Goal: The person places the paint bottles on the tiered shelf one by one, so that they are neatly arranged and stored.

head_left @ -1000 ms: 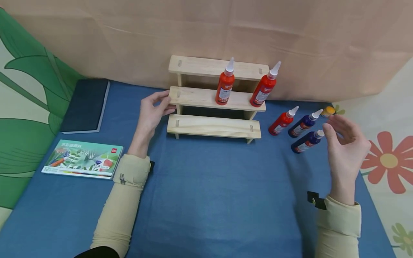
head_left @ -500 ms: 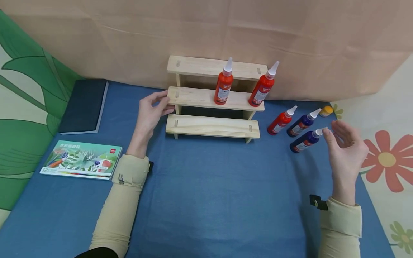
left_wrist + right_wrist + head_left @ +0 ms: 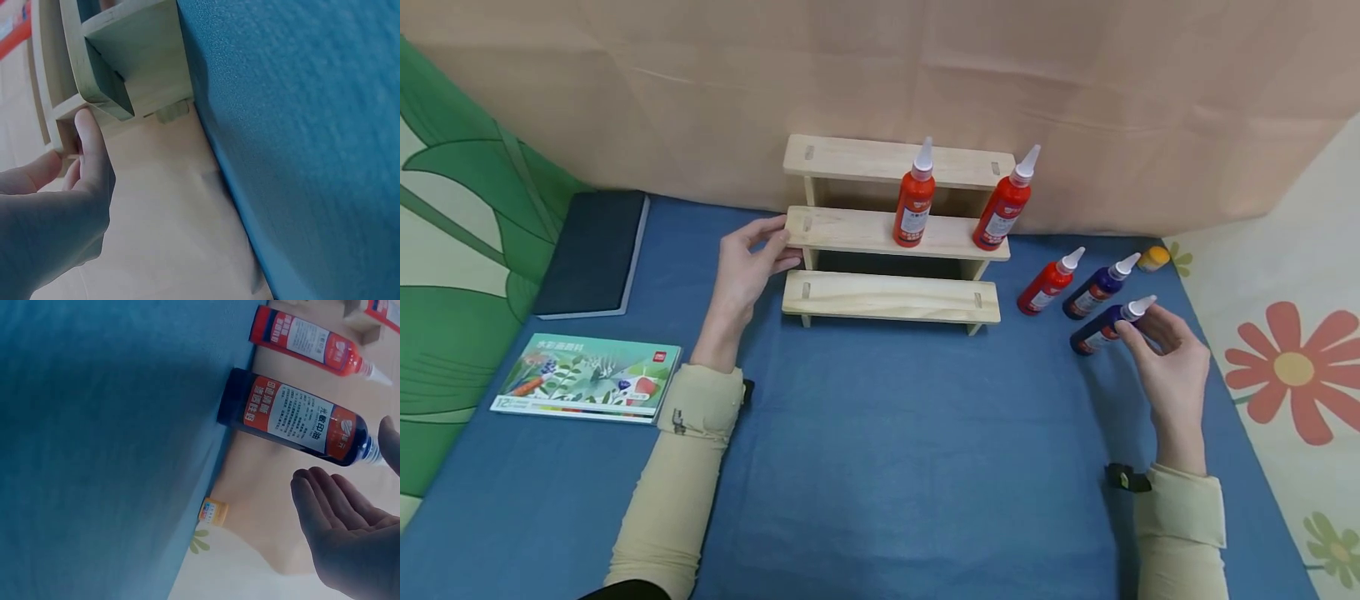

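Observation:
My left hand (image 3: 747, 271) pinches the left end of the middle step of a three-tier wooden display stand (image 3: 850, 227); in the left wrist view its fingers (image 3: 92, 147) lie against the board's end. Two red ink bottles (image 3: 914, 204) with pointed white nozzles stand on that middle step. My right hand (image 3: 1172, 367) is around the top of the nearer blue ink bottle (image 3: 1096, 332), thumb and fingers spread on either side. In the right wrist view a gap shows between the fingers and that blue bottle (image 3: 294, 419), which stands upright on the cloth.
Right of the stand are another red bottle (image 3: 1045, 287) and a second blue bottle (image 3: 1093, 292). A small yellow-capped jar (image 3: 1153, 258) sits at the back right. At left lie a dark notebook (image 3: 593, 254) and a green watercolour box (image 3: 587, 377) on the blue cloth (image 3: 880, 458).
My right hand has moved left to the nearer blue bottle's nozzle. The left hand stays at the stand, and the bottles have not moved on the table; the view has shifted slightly.

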Action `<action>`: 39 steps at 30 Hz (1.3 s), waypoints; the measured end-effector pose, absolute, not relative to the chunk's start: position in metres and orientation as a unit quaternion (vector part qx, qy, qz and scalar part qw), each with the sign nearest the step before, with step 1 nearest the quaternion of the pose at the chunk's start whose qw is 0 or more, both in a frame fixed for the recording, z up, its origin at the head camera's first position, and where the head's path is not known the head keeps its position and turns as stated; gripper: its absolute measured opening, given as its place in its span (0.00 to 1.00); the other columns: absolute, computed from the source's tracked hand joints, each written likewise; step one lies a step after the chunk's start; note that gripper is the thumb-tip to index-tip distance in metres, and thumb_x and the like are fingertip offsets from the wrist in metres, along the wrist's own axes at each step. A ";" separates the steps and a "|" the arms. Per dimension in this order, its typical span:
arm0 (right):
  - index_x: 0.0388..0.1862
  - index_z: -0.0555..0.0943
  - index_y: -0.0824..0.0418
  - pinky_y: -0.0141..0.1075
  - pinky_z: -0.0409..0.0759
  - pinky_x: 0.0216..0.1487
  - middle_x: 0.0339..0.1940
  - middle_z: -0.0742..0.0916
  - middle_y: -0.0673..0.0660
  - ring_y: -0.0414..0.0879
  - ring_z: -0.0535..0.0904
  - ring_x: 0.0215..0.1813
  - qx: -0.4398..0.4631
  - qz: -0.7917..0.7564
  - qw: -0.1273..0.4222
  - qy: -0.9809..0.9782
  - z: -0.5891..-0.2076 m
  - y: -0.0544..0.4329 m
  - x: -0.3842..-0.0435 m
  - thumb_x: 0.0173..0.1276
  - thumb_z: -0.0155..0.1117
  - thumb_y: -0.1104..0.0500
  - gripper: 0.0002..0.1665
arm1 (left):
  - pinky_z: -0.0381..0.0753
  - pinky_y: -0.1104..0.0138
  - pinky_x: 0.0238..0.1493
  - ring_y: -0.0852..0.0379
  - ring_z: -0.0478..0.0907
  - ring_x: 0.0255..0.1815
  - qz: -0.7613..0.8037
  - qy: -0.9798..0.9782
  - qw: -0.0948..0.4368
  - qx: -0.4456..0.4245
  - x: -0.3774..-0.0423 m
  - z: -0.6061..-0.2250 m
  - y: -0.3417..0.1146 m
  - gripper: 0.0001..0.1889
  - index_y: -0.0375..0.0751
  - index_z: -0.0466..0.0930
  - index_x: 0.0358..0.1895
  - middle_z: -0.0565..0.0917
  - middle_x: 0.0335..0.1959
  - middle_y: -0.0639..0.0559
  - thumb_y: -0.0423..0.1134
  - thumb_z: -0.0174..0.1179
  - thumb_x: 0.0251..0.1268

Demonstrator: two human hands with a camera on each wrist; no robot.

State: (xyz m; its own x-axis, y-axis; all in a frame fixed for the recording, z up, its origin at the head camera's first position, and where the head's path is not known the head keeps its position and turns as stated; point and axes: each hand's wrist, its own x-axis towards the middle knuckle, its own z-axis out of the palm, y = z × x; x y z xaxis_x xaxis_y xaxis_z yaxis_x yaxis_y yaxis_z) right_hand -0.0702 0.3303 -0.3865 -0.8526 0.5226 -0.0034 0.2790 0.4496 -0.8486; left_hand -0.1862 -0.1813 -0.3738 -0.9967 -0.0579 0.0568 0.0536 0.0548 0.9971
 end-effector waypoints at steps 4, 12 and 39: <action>0.80 0.75 0.54 0.39 0.76 0.77 0.75 0.81 0.57 0.48 0.78 0.73 -0.227 0.458 0.125 -0.851 -0.388 0.331 -0.072 0.77 0.71 0.47 0.37 | 0.91 0.69 0.50 0.60 0.89 0.39 -0.689 -0.724 0.041 0.003 -0.186 -0.374 -0.181 0.21 0.28 0.76 0.72 0.78 0.54 0.37 0.33 0.57 0.85; 0.82 0.72 0.55 0.46 0.71 0.81 0.77 0.79 0.60 0.53 0.75 0.76 -0.224 0.449 0.099 -0.859 -0.388 0.330 -0.075 0.78 0.70 0.46 0.39 | 0.91 0.68 0.51 0.58 0.89 0.40 -0.690 -0.723 0.041 -0.005 -0.185 -0.374 -0.182 0.21 0.27 0.76 0.72 0.79 0.52 0.40 0.34 0.58 0.85; 0.77 0.78 0.58 0.42 0.77 0.76 0.73 0.82 0.59 0.47 0.78 0.69 -0.245 0.440 0.083 -0.860 -0.383 0.324 -0.078 0.75 0.71 0.43 0.38 | 0.90 0.69 0.54 0.61 0.88 0.40 -0.685 -0.728 0.037 -0.009 -0.183 -0.374 -0.183 0.21 0.29 0.75 0.73 0.79 0.53 0.40 0.34 0.56 0.86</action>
State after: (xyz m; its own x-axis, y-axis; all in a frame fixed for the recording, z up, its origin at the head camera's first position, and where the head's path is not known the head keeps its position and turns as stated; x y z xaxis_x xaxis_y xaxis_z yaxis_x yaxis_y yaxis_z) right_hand -0.0777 0.3243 -0.3828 -0.8661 0.4944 -0.0732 0.3484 0.4924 -0.7976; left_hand -0.1829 -0.1830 -0.3741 -0.9971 -0.0389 0.0661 0.0637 0.0614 0.9961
